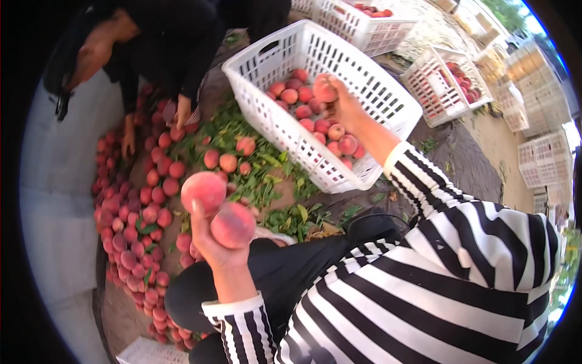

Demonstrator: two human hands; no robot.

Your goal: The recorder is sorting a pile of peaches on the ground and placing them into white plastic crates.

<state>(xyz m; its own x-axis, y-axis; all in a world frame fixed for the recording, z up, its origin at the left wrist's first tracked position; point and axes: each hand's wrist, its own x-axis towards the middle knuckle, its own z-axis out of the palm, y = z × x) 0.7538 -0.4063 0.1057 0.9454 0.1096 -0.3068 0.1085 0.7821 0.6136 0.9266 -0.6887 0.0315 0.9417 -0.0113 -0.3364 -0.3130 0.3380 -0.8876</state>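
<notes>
My left hand (pixel 218 245) holds two large peaches, a pink-red peach (pixel 203 192) and a darker peach (pixel 233 225), above the ground and my knee. With my right hand (pixel 346 107) I hold another peach (pixel 325 87) inside the open top of a white plastic crate (pixel 282 129). Below that hand, many red peaches (pixel 336 132) lie on the crate's bottom. To the left, a long heap of peaches (pixel 129 241) covers the ground, with a few more peaches (pixel 228 162) among green leaves between the heap and the crate.
A co-worker in dark clothes (pixel 168 41) bends over the heap at upper left, both hands among the peaches. More white crates with peaches (pixel 345 27) (pixel 448 86) stand beyond mine. Stacked crates (pixel 545 159) are at far right. A pale wall (pixel 59 204) borders the left side.
</notes>
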